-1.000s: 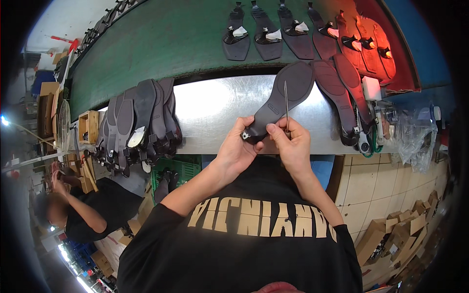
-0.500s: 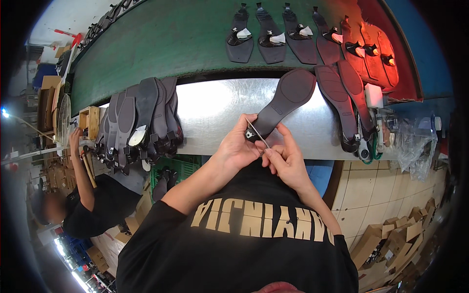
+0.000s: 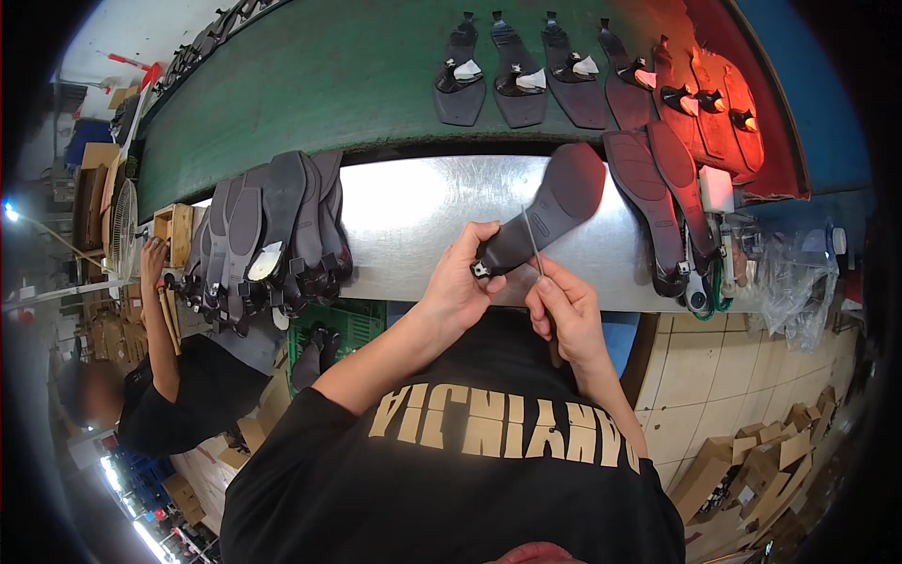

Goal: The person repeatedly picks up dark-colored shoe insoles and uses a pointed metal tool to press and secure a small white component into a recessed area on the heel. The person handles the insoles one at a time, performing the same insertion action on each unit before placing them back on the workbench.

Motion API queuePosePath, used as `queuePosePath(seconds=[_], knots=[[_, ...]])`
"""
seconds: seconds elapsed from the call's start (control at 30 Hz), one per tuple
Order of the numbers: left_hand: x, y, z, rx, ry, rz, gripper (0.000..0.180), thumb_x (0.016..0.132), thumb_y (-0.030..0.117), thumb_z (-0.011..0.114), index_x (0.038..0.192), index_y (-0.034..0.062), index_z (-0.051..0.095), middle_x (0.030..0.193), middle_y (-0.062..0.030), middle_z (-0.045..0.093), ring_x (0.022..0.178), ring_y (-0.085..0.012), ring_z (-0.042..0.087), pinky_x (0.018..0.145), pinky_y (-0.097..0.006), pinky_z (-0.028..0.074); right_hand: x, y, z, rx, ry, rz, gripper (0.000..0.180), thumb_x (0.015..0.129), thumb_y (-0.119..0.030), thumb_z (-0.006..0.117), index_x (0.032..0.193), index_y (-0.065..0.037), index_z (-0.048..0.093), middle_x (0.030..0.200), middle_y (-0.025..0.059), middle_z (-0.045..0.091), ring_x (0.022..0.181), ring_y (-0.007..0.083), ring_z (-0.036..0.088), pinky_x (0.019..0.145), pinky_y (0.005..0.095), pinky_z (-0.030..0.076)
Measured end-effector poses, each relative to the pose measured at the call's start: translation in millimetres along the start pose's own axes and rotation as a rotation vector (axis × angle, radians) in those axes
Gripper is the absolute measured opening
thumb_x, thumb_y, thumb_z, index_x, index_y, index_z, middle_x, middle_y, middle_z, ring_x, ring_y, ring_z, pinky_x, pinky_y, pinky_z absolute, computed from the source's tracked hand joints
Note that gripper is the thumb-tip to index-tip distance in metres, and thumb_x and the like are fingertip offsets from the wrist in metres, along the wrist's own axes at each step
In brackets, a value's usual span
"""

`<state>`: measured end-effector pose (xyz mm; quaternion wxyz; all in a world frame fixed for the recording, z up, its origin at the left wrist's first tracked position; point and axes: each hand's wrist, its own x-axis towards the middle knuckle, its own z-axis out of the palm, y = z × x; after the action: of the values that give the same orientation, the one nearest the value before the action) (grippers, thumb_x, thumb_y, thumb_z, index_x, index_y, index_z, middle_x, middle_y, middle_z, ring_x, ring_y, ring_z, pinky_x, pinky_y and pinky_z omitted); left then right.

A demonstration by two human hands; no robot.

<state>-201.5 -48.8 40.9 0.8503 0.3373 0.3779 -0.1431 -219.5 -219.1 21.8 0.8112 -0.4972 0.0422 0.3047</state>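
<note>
My left hand (image 3: 458, 277) is closed round the narrow heel end of a dark sandal (image 3: 569, 188), whose outsole faces up and whose toe points away to the right. A small shiny piece shows at the heel, beside my fingers. In my right hand (image 3: 570, 315) is a thin metal rod-like tool (image 3: 532, 235), its slim shaft crossing over the sole. What looks like its handle shows below my fingers; the tool's exact kind is unclear. The sandal is above the bare metal worktop (image 3: 404, 216).
Several dark sandals (image 3: 240, 226) overlap at the worktop's left; more soles (image 3: 644, 179) lie at its right, beside a clear plastic bag (image 3: 799, 282). Sandals stuffed with white paper sit on the green belt (image 3: 310, 75), some under red light. A co-worker (image 3: 197, 395) is at left.
My right hand has moved slightly right and away from the heel. The tool's shaft has swung more upright and now reaches farther up the sole. The sandal has turned and dropped slightly.
</note>
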Motion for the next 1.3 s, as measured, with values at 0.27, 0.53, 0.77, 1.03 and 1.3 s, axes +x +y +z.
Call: queuePosePath(seconds=[0.27,0.53,0.77,1.03,1.3], knots=[[7.2,1.9,1.1,0.28,-0.04,0.542,0.056,0.099,0.052,0.039,0.079,0.0033,0.059,0.067,-0.0076,0.062,0.048,-0.01,0.052,0.046,-0.023,0.042,-2.2,-8.3,19.9,0.057,-0.122,0.161,0.053,0.096,-0.01,0.052,0.142,-0.011,0.027,0.065,0.0039,0.055,0.046,0.0054,0.044,0.04,0.0183,0.03],[17.7,-8.5,-2.8,0.251,-0.069,0.729,0.062,0.099,0.053,0.036,0.067,0.0042,0.056,0.061,-0.0054,0.056,0.049,-0.01,0.052,0.044,-0.023,0.041,0.0,-11.2,17.9,0.186,-0.088,0.176,0.031,0.096,-0.012,0.054,0.124,-0.001,0.049,0.065,0.0021,0.054,0.048,0.0059,0.045,0.039,0.0196,0.031],[2.5,8.3,-8.4,0.231,-0.105,0.611,0.075,0.096,0.065,0.02,0.064,0.0053,0.052,0.059,-0.0041,0.052,0.053,-0.0118,0.049,0.052,-0.025,0.04,-11.7,-34.3,24.7,-0.371,0.008,-0.032,0.021,0.094,-0.006,0.053,0.112,0.002,0.059,0.07,0.0056,0.06,0.052,0.0106,0.053,0.048,0.0217,0.04],[-2.4,10.9,-1.6,0.167,-0.151,0.502,0.084,0.092,0.071,0.011,0.063,0.0055,0.055,0.06,-0.005,0.056,0.055,-0.0107,0.049,0.055,-0.024,0.04,-3.5,-12.8,31.8,-1.037,0.067,-0.755,0.013,0.082,0.002,0.062,0.095,0.001,0.061,0.076,0.0142,0.062,0.063,0.0295,0.061,0.056,0.0366,0.047],[7.9,16.2,-9.6,0.006,-0.285,0.278,0.073,0.089,0.074,0.028,0.065,0.0102,0.052,0.059,-0.0039,0.054,0.052,-0.0113,0.046,0.044,-0.022,0.033,-18.0,-22.2,38.7,-1.092,-0.147,-0.783,0.014,0.078,0.002,0.064,0.092,0.0,0.061,0.077,0.0143,0.063,0.067,0.0312,0.063,0.058,0.0378,0.049]])
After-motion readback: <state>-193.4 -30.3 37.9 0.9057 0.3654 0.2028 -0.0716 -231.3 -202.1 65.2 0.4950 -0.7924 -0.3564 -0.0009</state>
